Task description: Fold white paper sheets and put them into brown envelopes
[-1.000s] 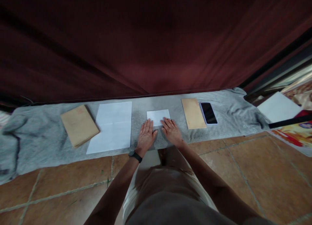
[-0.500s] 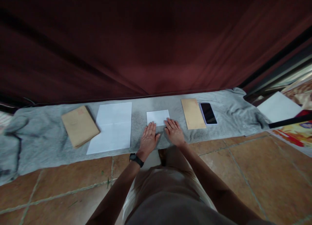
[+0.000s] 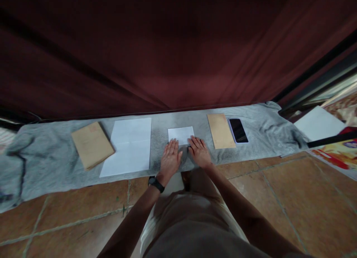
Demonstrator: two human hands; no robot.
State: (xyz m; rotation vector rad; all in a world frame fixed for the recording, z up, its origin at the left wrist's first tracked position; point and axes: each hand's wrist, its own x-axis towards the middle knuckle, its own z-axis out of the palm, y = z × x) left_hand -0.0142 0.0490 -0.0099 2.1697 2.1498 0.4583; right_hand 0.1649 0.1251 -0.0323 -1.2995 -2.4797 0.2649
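Spanning the far side, a dark red curtain (image 3: 178, 57) is the largest thing we see, while a tiled floor (image 3: 306, 191) lies on the near side. Between them we have a long grey cloth (image 3: 264, 131). On its left half lies a large white sheet (image 3: 131, 146), its left edge overlapped by a brown paper stack (image 3: 93, 145). Right of the middle we find a flat brown envelope (image 3: 221, 131). Our left hand (image 3: 170, 157) and right hand (image 3: 200, 152) lie palm down, both flattened with fingers stretched out. Their fingertips rest along the near edge of a small white paper (image 3: 180, 134), which lies on the cloth between the large sheet and the envelope. Just right of the envelope we see a phone (image 3: 238, 130), dark screen up. Smallest is the dark watch (image 3: 156, 183) on our left wrist.
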